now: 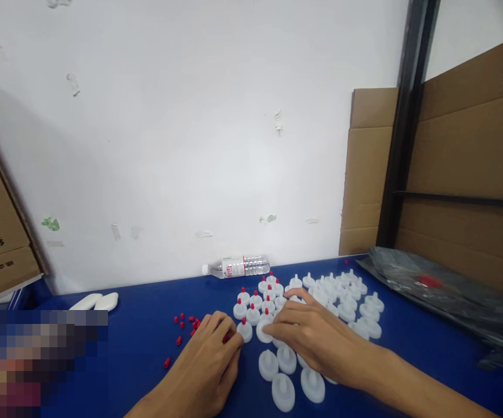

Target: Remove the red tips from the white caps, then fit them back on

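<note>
My left hand (pixel 214 357) is curled low over the blue table, beside a scatter of small red caps (pixel 179 341). A bit of red shows between its fingers, where it pinches a red cap (pixel 225 338). My right hand (pixel 306 325) reaches in from the right, thumb and fingertips closed at the edge of a white nozzle lid (pixel 263 332) that has a red cap on its tip. Left of that stands another red-tipped white lid (pixel 244 332). Plain white lids (pixel 283 392) without red tips lie below my right hand.
Many more white lids (pixel 347 307) spread to the right on the blue table (pixel 138 348). A clear plastic bottle (pixel 255 266) lies against the wall. Two white oval objects (pixel 106 302) sit at the back left. A dark plastic bag (pixel 425 296) and cardboard (pixel 368 174) are on the right.
</note>
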Motion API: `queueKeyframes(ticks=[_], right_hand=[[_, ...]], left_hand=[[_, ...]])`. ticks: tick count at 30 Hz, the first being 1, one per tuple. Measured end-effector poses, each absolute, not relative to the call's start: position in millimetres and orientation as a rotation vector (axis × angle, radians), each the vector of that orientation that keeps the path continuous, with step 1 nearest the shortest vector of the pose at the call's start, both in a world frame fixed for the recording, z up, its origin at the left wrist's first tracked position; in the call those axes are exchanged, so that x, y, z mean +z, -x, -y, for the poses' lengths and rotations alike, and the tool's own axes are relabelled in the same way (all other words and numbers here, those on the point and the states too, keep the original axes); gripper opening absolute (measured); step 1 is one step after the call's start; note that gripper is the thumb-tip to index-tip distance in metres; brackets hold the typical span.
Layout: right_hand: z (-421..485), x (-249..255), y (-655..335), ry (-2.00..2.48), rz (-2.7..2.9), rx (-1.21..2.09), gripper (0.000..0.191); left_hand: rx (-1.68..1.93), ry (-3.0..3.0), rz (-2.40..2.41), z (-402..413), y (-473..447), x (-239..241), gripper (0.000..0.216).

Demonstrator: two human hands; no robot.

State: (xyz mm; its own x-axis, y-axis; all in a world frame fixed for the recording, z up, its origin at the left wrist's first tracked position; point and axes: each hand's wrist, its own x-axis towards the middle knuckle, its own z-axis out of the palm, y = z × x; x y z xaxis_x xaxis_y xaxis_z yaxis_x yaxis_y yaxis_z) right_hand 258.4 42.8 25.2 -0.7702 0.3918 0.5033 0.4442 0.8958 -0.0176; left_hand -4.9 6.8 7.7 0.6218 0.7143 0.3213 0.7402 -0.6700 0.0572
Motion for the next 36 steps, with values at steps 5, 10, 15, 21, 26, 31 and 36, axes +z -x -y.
queueKeyframes(ticks=[5,10,15,21,26,31,36], right_hand=[[-44,21,-259,0.627,2.600,-0.130,0.035],[-44,20,-260,0.631,2.625,-0.135,0.037],[-44,21,-260,0.605,2.665,-0.148,0.047],[-41,27,-260,0.606,2.664,-0.119,0.042],[-37,32,-259,0.643,2.577,-0.084,0.024],[-36,32,-258,0.638,2.552,-0.085,0.021],[-32,36,-258,0.674,2.482,-0.074,0.023]], left_hand=[[-0.522,2.724,1.200,-8,4,8,0.023],[-0.545,2.689,1.188,-6,3,11,0.025],[-0.676,2.601,1.196,-7,6,8,0.043],[-0.594,2.539,1.130,-9,11,3,0.059],[-0.611,2.566,1.073,-10,8,5,0.056],[-0.819,2.554,0.951,-15,3,7,0.041],[-1.096,2.439,0.778,-10,2,13,0.025]])
